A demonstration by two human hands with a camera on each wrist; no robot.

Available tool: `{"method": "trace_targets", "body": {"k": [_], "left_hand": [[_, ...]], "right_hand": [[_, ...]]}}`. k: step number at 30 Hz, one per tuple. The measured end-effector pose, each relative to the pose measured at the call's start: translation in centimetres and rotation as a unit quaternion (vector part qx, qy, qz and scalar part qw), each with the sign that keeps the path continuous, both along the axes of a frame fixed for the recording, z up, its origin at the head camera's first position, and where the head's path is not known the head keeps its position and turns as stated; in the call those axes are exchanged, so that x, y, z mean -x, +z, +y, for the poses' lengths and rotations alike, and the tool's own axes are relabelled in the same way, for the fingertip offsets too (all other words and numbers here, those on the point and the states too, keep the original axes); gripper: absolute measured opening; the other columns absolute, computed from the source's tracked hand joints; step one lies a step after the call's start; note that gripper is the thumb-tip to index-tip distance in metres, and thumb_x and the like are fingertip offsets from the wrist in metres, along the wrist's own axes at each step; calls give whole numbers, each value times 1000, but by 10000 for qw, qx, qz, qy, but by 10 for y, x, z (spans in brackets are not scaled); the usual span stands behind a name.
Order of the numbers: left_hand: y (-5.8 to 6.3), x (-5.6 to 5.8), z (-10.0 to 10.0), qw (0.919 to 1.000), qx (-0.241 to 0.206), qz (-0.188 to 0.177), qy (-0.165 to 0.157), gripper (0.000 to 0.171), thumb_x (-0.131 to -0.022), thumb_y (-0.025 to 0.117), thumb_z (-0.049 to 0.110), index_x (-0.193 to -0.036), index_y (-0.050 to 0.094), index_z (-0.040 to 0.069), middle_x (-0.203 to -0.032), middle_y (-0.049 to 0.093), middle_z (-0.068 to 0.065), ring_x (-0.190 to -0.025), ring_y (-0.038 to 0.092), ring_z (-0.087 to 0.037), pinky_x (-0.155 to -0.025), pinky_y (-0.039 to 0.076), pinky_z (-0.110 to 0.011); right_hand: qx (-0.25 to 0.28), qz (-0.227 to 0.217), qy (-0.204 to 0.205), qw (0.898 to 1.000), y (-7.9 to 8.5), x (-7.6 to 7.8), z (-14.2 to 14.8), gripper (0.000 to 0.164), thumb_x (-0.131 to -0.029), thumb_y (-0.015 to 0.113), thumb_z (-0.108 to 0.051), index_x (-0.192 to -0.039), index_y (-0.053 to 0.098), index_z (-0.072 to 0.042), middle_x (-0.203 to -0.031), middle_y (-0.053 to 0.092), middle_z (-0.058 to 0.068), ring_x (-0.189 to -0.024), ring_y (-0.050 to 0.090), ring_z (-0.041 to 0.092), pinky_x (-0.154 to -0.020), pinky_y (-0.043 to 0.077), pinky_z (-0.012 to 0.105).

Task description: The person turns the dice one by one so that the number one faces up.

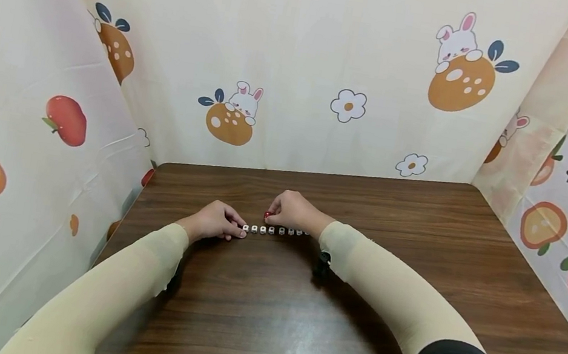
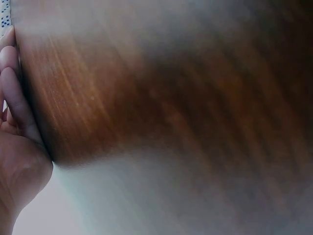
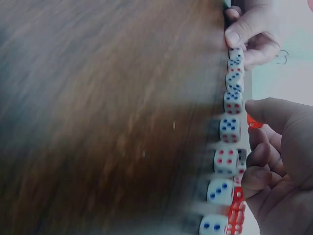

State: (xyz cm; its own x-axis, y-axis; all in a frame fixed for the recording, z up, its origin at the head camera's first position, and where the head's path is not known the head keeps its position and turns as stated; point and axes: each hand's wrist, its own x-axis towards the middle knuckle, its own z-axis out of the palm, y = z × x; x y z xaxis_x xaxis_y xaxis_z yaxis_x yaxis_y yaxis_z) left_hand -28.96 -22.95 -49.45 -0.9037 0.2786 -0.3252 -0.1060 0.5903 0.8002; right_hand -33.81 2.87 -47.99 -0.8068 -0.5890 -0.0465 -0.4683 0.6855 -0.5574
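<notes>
White dice [image 1: 271,231] stand in a row across the wooden table. At the row's left end my left hand [image 1: 212,219] pinches the last white die [image 3: 236,52] between thumb and fingers. Behind the row, my right hand [image 1: 295,210] holds a red die [image 1: 267,215] between thumb and fingertips. In the right wrist view that red die [image 3: 253,121] is partly hidden by the thumb. More red dice [image 3: 236,210] sit behind the near white ones, partly covered by my right hand. The left wrist view has only part of my left hand [image 2: 22,152] at its edge.
The brown table [image 1: 251,319] reaches back to a fruit-printed cloth wall [image 1: 298,81]. Similar cloth hangs on the left [image 1: 14,100] and on the right [image 1: 564,182]. My right forearm hides the right end of the row in the head view.
</notes>
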Motion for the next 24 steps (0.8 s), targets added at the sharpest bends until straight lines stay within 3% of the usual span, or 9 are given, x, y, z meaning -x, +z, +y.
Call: {"method": "trace_targets", "body": {"k": [24], "left_hand": [[0, 0, -1, 10000, -63, -61, -1, 27, -84, 92, 21, -107, 83, 10, -81, 76, 1, -63, 65, -9, -61, 59, -27]], "right_hand": [[-327, 15, 145, 9994, 1, -6, -32, 7, -94, 80, -27, -92, 84, -22, -88, 79, -10, -75, 70, 5, -70, 58, 24]]}}
